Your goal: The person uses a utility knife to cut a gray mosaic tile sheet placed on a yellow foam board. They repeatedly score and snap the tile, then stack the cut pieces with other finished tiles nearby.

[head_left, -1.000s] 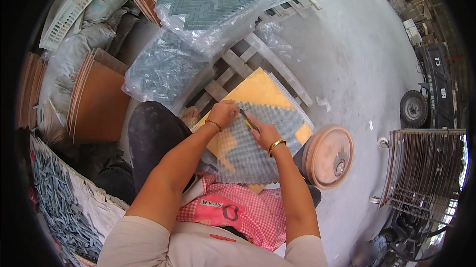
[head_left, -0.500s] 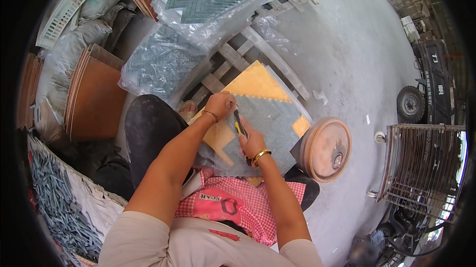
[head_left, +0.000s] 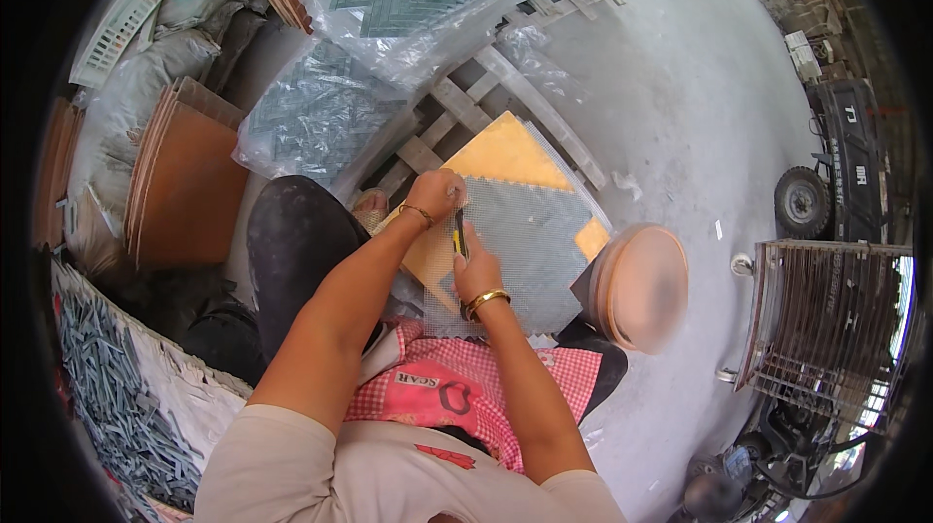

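Right hand (head_left: pixel 478 273) is gripping a yellow utility knife (head_left: pixel 460 238), fingers clamped, blade toward twelve o'clock; left hand (head_left: pixel 434 194) is pinching the mesh sheet (head_left: pixel 525 251) at eleven.

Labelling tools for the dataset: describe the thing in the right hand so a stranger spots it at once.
Start at the wooden pallet, then the yellow board on it under a grey mesh sheet. At the sheet's left edge the right hand grips a slim utility knife, the only yellow-and-black thing there.
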`<state>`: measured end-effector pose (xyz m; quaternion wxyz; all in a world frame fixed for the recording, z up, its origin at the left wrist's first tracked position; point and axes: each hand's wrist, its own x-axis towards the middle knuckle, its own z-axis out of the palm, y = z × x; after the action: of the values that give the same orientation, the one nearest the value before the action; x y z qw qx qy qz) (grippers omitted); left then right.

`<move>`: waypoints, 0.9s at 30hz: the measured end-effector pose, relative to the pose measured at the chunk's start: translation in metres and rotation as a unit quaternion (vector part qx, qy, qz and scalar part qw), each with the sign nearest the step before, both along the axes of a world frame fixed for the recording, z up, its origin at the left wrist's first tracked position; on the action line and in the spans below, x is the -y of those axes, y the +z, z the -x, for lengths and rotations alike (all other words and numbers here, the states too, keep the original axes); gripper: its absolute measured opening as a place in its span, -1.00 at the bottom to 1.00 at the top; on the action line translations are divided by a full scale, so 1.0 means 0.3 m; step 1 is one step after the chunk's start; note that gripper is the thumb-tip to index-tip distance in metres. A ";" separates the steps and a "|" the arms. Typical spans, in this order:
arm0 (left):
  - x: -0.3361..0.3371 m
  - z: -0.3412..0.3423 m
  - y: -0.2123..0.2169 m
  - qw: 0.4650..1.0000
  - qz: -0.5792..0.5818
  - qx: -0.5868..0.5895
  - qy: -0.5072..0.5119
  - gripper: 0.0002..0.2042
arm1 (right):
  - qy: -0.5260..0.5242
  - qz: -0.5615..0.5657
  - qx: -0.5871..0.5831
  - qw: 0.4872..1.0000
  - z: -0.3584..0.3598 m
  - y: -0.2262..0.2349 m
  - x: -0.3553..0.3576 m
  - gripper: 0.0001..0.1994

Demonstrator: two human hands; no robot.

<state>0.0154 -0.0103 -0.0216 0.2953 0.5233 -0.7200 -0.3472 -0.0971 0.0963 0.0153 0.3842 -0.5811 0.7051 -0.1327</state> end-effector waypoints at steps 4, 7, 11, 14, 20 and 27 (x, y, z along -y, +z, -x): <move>0.003 -0.012 -0.010 1.000 -0.001 0.000 0.006 -0.95 | 0.001 -0.054 -0.017 0.998 -0.053 0.087 -0.013 -0.44; 0.007 -0.010 -0.034 1.000 0.008 0.011 0.007 -0.94 | -0.013 -0.054 0.029 0.998 -0.050 0.080 -0.029 -0.44; 0.017 -0.007 -0.034 1.000 -0.006 -0.024 0.014 -0.95 | -0.009 0.003 -0.003 1.000 -0.052 0.038 -0.039 -0.46; 0.006 -0.002 -0.032 1.000 -0.014 -0.008 0.014 -0.95 | -0.003 0.020 -0.008 1.000 -0.064 0.025 -0.058 -0.46; 0.007 0.001 -0.030 1.000 -0.007 -0.016 0.014 -0.93 | 0.016 0.036 -0.050 0.998 -0.089 0.037 -0.098 -0.43; -0.012 -0.030 0.014 0.999 -0.023 -0.040 0.009 -0.93 | -0.074 -0.007 0.105 0.992 -0.014 0.033 -0.194 -0.44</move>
<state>0.0245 -0.0066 -0.0172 0.3149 0.5219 -0.6950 -0.3813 -0.0930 0.1545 0.0251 0.4490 -0.5075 0.7029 -0.2162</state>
